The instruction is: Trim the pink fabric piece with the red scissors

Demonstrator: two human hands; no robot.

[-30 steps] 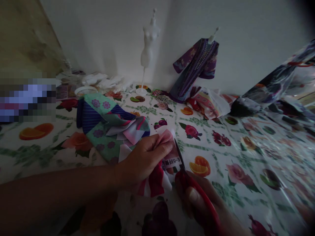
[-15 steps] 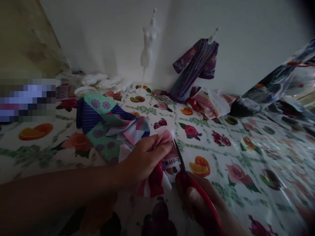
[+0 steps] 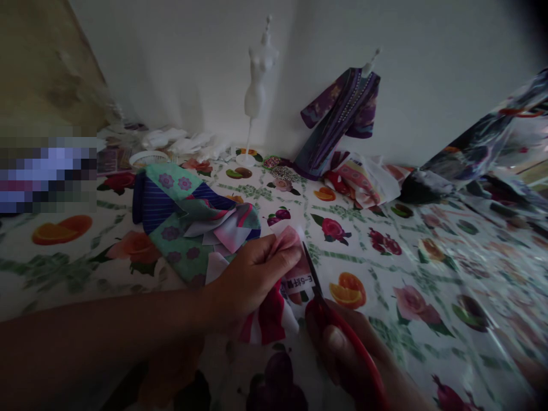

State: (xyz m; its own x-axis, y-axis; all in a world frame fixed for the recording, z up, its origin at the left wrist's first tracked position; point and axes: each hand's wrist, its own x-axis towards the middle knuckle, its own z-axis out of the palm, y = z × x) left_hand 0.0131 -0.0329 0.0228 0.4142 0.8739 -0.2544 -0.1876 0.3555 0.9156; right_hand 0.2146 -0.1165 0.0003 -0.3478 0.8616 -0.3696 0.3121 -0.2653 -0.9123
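My left hand [image 3: 250, 278] pinches a small piece of pink, red and white cloth [image 3: 274, 311] with a white printed label [image 3: 298, 282] on it, low in the middle of the head view. My right hand [image 3: 355, 362] grips red-handled scissors [image 3: 331, 319]. Their blades point up along the right edge of the cloth, beside my left fingertips. A bundle of green flowered and blue striped fabric [image 3: 180, 220] lies just left of my left hand.
A table covered in a fruit-and-flower oilcloth [image 3: 428, 268] fills the view. A bare white doll mannequin [image 3: 258, 85] and one wearing a purple robe [image 3: 342, 114] stand by the back wall. Pink fabric scraps [image 3: 363, 182] and white bits [image 3: 180, 140] lie nearby.
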